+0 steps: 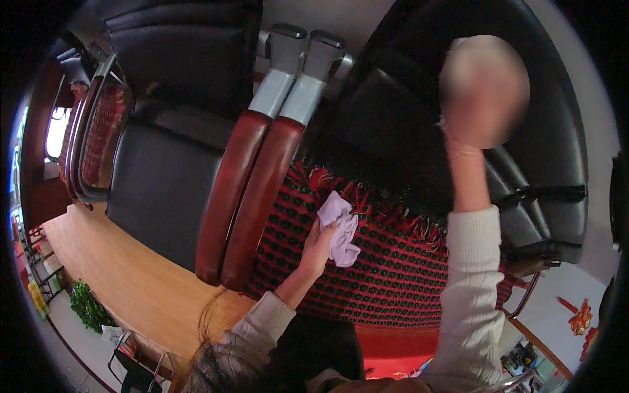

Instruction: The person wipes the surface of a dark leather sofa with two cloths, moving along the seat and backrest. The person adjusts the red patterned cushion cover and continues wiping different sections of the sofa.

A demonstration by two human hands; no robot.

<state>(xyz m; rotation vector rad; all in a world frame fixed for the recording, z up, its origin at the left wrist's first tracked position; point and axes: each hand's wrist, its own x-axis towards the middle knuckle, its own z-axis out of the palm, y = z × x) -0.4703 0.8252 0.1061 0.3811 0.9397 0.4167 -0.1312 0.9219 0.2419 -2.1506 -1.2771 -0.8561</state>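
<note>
My left hand (319, 245) grips a crumpled light purple cloth (339, 231) above a red and black woven seat cover (388, 270) with a fringed edge. Up at the black padded backrest (545, 113) of the right-hand chair is my right hand (484, 103), arm stretched out. A blur covers most of that hand and hides its fingers. Pale cloth (458, 45) sticks out past the blur's edge, held against the backrest. Left of my left hand, two reddish-brown armrests (268, 186) with silver-grey supports stand side by side.
A second black padded chair (162, 182) stands to the left, and beyond it a chair with a red patterned cover (105, 132). Light wood flooring (132, 275) runs below them. A green plant (88, 304) is at lower left; red decorations (580, 317) hang at lower right.
</note>
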